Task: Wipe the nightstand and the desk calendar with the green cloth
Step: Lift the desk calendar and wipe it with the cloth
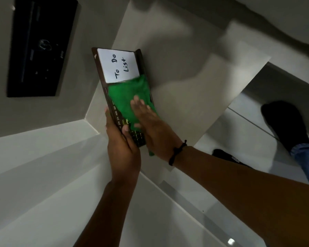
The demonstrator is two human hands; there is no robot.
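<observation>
Desk calendar [103, 72]: dark brown board, held up in the air above the nightstand top [185, 72], tilted, long edge running away from the camera. White note sheet [119, 65] on the far half, hand-lettered "To Do List". Month abbreviations (JUN, JUL, AUG, SEP) legible along the left edge; small gold-coloured blocks at the near end, too small to read.

Green cloth [127, 93]: spread flat on the near half of the calendar face, far edge just overlapping the note sheet, a corner hanging below the calendar's near end.

Left hand [121, 148]: wrapped around the calendar's near left edge, thumb on the face, fingers curled behind, firm grasp.

Right hand [150, 127]: laid palm-down on the cloth, fingers extended and slightly spread, pressing the cloth to the calendar, not curled round it. Black cord bracelet [177, 152] at the wrist.

Nightstand top: pale, bare, below and right of the calendar. Black wall panel [39, 47] at upper left. Dark-socked foot [285, 122] and blue denim cuff [305, 154] at far right, on the pale floor [248, 131].
</observation>
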